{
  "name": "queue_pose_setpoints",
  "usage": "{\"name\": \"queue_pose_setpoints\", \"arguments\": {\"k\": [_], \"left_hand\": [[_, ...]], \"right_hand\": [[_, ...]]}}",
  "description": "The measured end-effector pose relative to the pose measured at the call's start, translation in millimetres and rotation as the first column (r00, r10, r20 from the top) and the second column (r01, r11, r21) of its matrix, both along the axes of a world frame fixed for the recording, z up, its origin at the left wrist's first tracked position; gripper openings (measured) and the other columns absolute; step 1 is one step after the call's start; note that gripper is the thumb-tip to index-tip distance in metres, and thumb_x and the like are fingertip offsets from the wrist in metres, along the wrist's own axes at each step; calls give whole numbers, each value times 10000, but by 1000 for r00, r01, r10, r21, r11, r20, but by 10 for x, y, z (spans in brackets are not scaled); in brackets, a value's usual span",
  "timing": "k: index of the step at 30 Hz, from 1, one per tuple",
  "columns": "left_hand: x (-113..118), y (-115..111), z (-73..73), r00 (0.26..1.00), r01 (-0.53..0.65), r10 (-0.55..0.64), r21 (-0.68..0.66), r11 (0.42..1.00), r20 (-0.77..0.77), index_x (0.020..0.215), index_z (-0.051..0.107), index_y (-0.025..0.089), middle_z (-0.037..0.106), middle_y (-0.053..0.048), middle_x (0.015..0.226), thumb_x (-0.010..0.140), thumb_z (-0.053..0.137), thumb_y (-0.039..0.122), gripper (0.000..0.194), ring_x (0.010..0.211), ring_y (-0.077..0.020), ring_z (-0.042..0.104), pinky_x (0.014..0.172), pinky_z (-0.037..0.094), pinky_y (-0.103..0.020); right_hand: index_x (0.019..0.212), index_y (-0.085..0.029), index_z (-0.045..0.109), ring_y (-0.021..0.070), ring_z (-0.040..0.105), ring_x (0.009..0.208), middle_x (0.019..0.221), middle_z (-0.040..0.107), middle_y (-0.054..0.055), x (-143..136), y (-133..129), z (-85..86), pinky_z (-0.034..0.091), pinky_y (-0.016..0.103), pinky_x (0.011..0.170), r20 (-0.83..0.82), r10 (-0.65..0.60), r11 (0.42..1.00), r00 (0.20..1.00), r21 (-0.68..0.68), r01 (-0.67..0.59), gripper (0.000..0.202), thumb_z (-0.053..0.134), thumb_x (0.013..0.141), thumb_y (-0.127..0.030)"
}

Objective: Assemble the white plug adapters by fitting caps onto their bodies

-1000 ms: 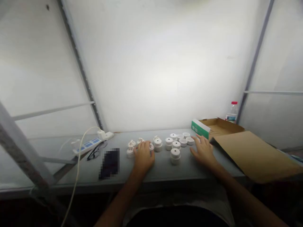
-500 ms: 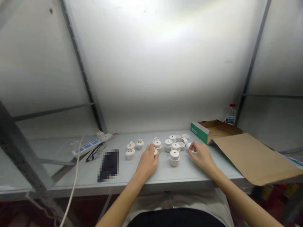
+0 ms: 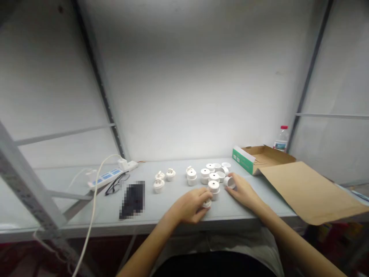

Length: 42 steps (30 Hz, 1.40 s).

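My left hand (image 3: 192, 206) is closed around a white round plug adapter (image 3: 206, 203) with holes in its top, low over the table near the front edge. In my right hand (image 3: 242, 189) is a white round cup-shaped cap (image 3: 230, 182), its open side turned toward the left. Between the hands stands a white cylinder piece with a small dark hole on top (image 3: 213, 187). Several similar white pieces (image 3: 205, 175) and open caps (image 3: 221, 176) cluster behind it. Farther left, several white adapters with raised tops (image 3: 158, 185) stand upright.
A green and brown cardboard box (image 3: 245, 161) lies with its flap (image 3: 311, 192) spread over the right side. Behind it stands a red-capped bottle (image 3: 281, 139). On the left are a power strip (image 3: 106, 178), glasses (image 3: 115, 185), a blurred dark object (image 3: 134, 200) and a white cable (image 3: 93, 207).
My left hand has moved right and toward me, carrying the adapter away from the other pieces. My right hand has tipped the cap up so its opening shows.
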State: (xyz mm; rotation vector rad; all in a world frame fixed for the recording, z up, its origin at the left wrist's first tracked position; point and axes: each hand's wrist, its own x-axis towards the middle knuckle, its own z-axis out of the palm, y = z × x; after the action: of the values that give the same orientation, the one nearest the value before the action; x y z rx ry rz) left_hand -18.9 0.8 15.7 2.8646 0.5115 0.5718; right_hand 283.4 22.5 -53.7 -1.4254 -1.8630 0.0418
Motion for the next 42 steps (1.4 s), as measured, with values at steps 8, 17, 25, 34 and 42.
{"name": "queue_pose_setpoints", "arguments": {"k": [8,17,25,34,42], "left_hand": [[-2,27,-2,999,-25,27,-29,999,46,1233,521,238,554,-128,1512,926,577,156,323,1346,-311,575,1098,503,-461],[18,14,1,993,-115,115,11,993,18,1272,523,238,588,-107,1270,947,571,151,339,1038,-257,642,913,549,-385],[-17,90,-125,968,-241,239,19,970,79,1401,455,245,614,-111,1291,972,578,230,446,1157,-297,627,1001,522,-438],[-28,125,-179,953,-275,273,-6,962,132,1436,439,229,620,-129,1367,963,608,249,503,1233,-303,620,1063,505,-467],[-36,135,-189,950,-287,286,-10,958,123,1428,438,241,640,-111,1326,961,626,257,504,1194,-294,636,1052,508,-460]], "right_hand": [[1202,-209,522,274,683,781,885,696,54,-68,-98,179,531,399,723,-137,30,1000,990,6,-29,327,561,972,-438],[1264,-224,585,216,563,774,1089,626,88,-247,-386,445,511,378,723,-355,27,896,935,423,135,397,670,966,-471],[1307,-248,587,257,636,952,1110,641,89,-550,-657,441,545,357,779,-273,550,825,789,326,-462,361,601,1004,-445],[1139,-238,665,262,651,897,1017,711,66,-542,-478,374,540,367,829,-362,426,901,829,84,-426,358,561,1003,-552],[1021,-238,621,246,599,757,838,649,40,-486,-370,293,502,348,703,-546,169,986,821,100,-137,424,462,1023,-630]]}}
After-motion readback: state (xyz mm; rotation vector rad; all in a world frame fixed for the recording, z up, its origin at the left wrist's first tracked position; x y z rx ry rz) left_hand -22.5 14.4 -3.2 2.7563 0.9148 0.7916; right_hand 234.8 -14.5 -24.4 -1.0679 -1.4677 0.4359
